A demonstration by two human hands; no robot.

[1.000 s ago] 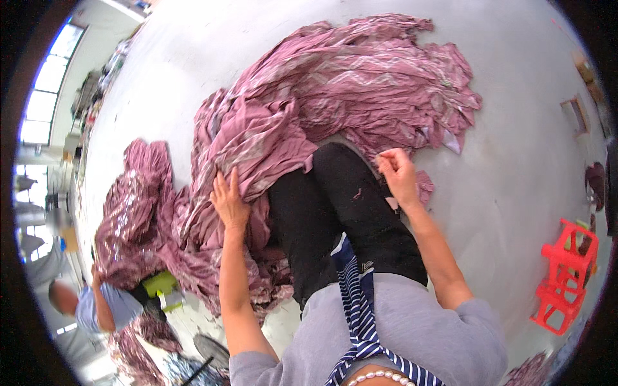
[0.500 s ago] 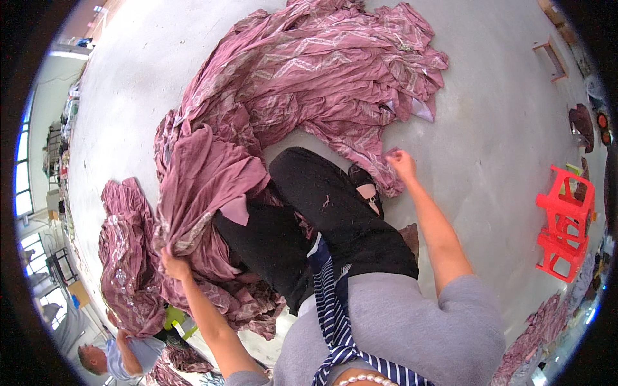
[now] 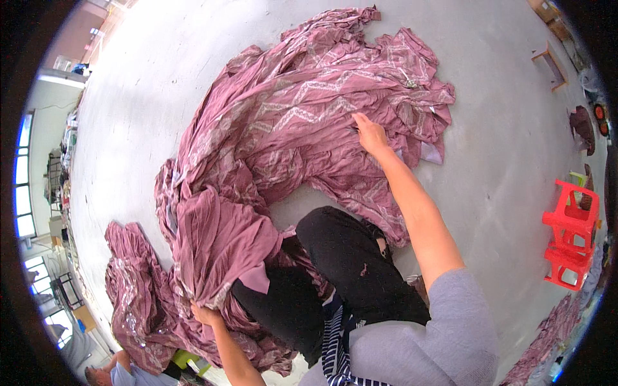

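A long heap of mauve-pink cloth (image 3: 290, 122) with silvery zigzag bands curves across the floor and over my left leg. Low on the left, my left hand (image 3: 205, 314) is closed on a gathered fold of this cloth. My right hand (image 3: 372, 136) is over the middle of the heap, its fingers drawn together. Something small and dark shows beside those fingertips, too small to name. Whether the right hand touches the cloth, I cannot tell. A paler flap of fabric (image 3: 255, 279) lies across my dark trousers (image 3: 354, 264).
Red plastic stools (image 3: 570, 235) stand at the right. More mauve-pink cloth (image 3: 132, 289) lies at the lower left, near another person (image 3: 122, 373) and a lime-green object (image 3: 190, 361). A wooden frame-like object (image 3: 550, 66) sits at the far right, and a further cloth pile (image 3: 547, 334) lies lower right.
My right hand has moved forward and left, from the cloth's near edge to over its middle. My left hand still grips the cloth. The view has shifted, with the scene lower in it.
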